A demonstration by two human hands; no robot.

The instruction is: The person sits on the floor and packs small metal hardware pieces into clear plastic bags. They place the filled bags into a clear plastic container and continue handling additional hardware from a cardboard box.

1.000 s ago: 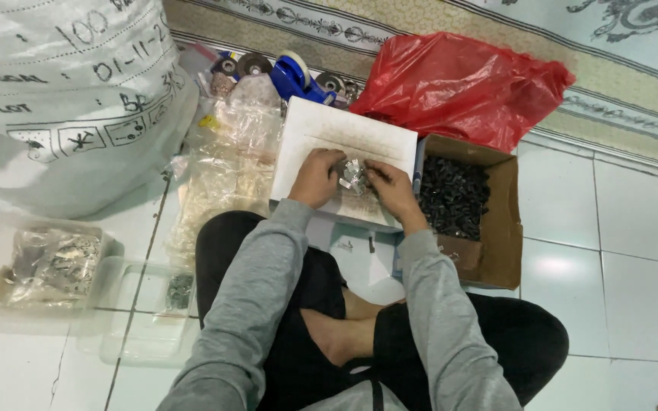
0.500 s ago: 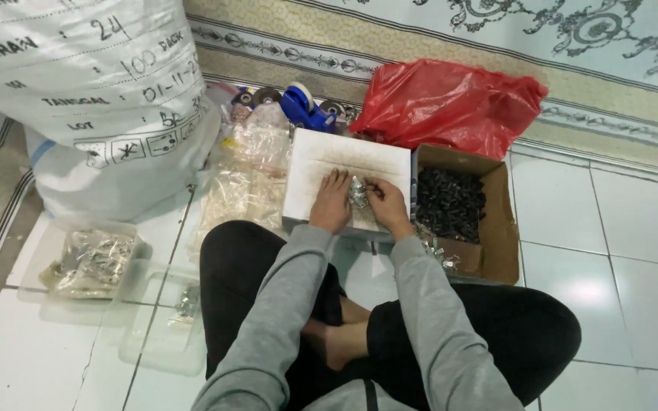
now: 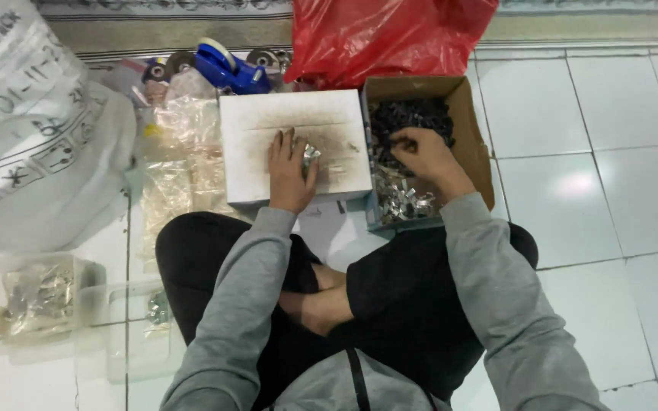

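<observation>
Now right hand [image 3: 420, 152] inside cardboard box [image 3: 475, 129]

White box [image 3: 268, 122] smudged grey-brown, brown cardboard box [image 3: 475, 129] of dark and silvery metal pieces [image 3: 401, 198], red plastic bag [image 3: 390, 34], blue tape dispenser [image 3: 230, 70], white sack [image 3: 32, 129] with black lettering, grey sleeves [image 3: 489, 289], black trousers [image 3: 413, 304], glossy white floor tiles [image 3: 611, 190].

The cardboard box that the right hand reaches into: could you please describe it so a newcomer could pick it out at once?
Start at the red plastic bag at the top. Directly below sits the open brown cardboard box, beside the flat white box under the left hand. It alone holds dark and shiny small metal pieces, with the right hand inside.
</observation>
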